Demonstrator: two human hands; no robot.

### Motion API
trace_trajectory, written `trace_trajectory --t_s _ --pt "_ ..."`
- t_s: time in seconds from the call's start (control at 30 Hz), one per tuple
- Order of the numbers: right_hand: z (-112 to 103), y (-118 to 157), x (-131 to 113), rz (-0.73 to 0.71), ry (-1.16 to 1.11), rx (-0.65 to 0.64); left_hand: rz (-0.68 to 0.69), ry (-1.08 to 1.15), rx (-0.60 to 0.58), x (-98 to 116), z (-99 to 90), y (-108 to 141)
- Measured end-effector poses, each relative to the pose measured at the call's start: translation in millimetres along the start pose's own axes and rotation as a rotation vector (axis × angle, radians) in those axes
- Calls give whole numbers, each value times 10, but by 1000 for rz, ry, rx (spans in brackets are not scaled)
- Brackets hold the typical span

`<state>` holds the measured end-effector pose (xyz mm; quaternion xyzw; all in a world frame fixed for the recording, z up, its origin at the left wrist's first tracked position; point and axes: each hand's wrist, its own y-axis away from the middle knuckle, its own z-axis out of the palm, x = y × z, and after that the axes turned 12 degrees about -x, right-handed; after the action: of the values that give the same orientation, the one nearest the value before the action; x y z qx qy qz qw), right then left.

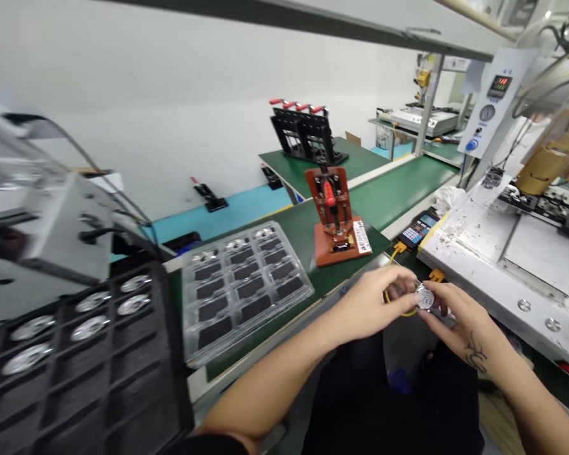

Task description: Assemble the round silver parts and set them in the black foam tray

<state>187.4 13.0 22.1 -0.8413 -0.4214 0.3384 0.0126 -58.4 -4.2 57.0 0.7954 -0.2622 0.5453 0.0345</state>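
Note:
My left hand (377, 302) and my right hand (458, 319) meet over my lap, both closed on a small round silvery metal part (425, 298). Its flat face, with faint markings, is turned up toward me, and fingertips cover its edges. A yellow cable (409, 313) loops just behind and below my left fingers. Left of my hands, a clear plastic tray (246, 319) with dark pockets lies on the green bench. Similar shiny round parts (264, 234) sit in its far row.
A black compartment tray (171, 354) with several shiny discs (91, 327) stands at the left. A brown toggle-clamp fixture (322, 249) with a red handle stands ahead. A handheld meter (418, 229) lies beside the machine bed (474, 256) on the right. A shelf beam (313, 25) crosses overhead.

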Motion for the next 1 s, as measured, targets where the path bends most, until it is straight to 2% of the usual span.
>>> trace_trajectory --t_s 0.1,0.17,0.23,0.33,0.4,0.47,0.53,0.6,0.67,0.73,0.8,0.83,0.87,0.9,1.0 --pt "-12 -152 75 9 6 59 326 -289 288 128 -614 -131" --pt "-32 -234 106 26 -1 88 484 -486 399 93 -1016 -257" --pt "-60 -286 116 26 -12 119 486 -671 318 -18 -1310 -382" --pt "-85 -327 115 32 -37 156 396 -806 150 -137 -1485 -502" --pt "-77 -373 116 50 -58 177 378 -777 184 -77 -1500 -549" --pt "-49 -474 123 51 -92 179 375 -676 334 85 -1549 -628" --pt "-4 -638 135 35 -127 149 362 -540 503 257 -1706 -773" --pt "54 -835 155 29 -144 95 344 -395 587 331 -1969 -948" --pt "121 -1014 183 35 -151 32 318 -273 589 249 -2265 -1059" --pt "194 -1134 227 45 -177 -19 282 -230 629 31 -2490 -1011" --pt "274 -1191 294 50 -230 -36 171 -257 726 -255 -2568 -785" --pt "318 -1205 337 52 -262 -43 61 -271 768 -402 -2545 -625" --pt "363 -1218 386 52 -290 -52 -91 -277 748 -544 -2482 -452" --pt "411 -1239 437 51 -311 -66 -256 -281 641 -677 -2387 -282" --pt "564 -1395 589 34 -314 -114 -425 -258 361 -1016 -1994 77"
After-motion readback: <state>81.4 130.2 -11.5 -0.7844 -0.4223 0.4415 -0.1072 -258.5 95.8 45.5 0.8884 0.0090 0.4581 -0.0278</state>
